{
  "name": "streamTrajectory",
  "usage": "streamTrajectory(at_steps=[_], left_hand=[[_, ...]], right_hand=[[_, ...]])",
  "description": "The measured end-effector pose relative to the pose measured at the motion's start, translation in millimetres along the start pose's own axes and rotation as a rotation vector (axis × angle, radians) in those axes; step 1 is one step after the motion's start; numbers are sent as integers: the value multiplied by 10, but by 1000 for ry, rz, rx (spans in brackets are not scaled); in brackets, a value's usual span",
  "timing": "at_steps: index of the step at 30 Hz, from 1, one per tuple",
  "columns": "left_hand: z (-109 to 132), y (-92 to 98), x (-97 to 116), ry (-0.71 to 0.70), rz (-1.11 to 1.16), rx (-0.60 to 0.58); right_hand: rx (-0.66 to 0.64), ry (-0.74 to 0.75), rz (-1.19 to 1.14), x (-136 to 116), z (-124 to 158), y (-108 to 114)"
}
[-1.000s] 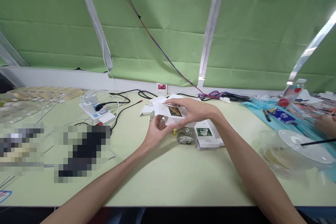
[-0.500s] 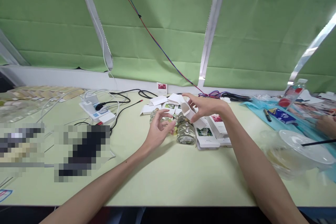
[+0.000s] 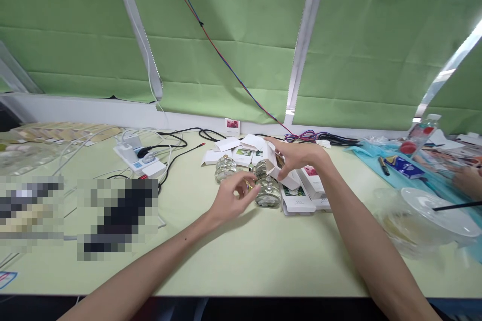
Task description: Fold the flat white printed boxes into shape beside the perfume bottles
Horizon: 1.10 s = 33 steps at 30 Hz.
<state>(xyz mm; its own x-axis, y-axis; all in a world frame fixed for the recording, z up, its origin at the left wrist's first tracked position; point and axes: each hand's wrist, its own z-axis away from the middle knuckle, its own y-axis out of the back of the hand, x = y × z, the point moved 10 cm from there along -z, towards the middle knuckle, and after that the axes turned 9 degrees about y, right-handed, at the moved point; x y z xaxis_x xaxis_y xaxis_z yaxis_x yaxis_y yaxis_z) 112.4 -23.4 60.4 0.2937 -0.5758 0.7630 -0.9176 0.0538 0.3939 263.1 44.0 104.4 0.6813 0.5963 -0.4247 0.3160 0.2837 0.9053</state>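
Note:
My right hand [image 3: 291,156] grips a small white carton [image 3: 270,158], tilted with its open end towards me. My left hand [image 3: 235,194] is beside a clear glass bottle [image 3: 268,195], thumb and fingers curved apart with nothing visible held. Another glass bottle [image 3: 225,166] stands behind my left hand. Something yellowish shows between the left fingers and the bottles, mostly hidden. Beneath the held carton lies a white box with a flower picture [image 3: 297,203], and a box with a pink picture [image 3: 312,178] is to its right.
White open cartons [image 3: 228,144] lie behind the bottles. A power strip [image 3: 139,158] with cables is at left. At right are a lidded plastic cup [image 3: 439,210] with a straw, a black marker [image 3: 383,166], a blue packet [image 3: 404,166] and another person's hand [image 3: 469,180].
My left hand has moved slightly right and towards me, uncovering the left bottle. The carton in my right hand has turned so that its open end faces me more.

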Motion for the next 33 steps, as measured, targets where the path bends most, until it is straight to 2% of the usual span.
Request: streamTrajectory(at_steps=[3, 5, 12, 16, 22, 25, 33], left_hand=[[88, -66, 144, -191, -150, -12], [120, -94, 173, -242, -196, -17], [125, -103, 162, -247, -213, -34], [129, -115, 154, -233, -235, -49], [131, -107, 160, -241, -253, -36], [122, -93, 175, -248, -257, -31], [154, -66, 267, -355, -292, 5]], right_hand=[[-5, 45, -30, -60, 11, -4], [-9, 54, -42, -70, 22, -2], [32, 45, -134, 88, 1, 52], [159, 58, -287, 143, -34, 105], [355, -212, -589, 544, -259, 78], [335, -259, -614, 678, -490, 31], [121, -449, -784, 882, -907, -347]])
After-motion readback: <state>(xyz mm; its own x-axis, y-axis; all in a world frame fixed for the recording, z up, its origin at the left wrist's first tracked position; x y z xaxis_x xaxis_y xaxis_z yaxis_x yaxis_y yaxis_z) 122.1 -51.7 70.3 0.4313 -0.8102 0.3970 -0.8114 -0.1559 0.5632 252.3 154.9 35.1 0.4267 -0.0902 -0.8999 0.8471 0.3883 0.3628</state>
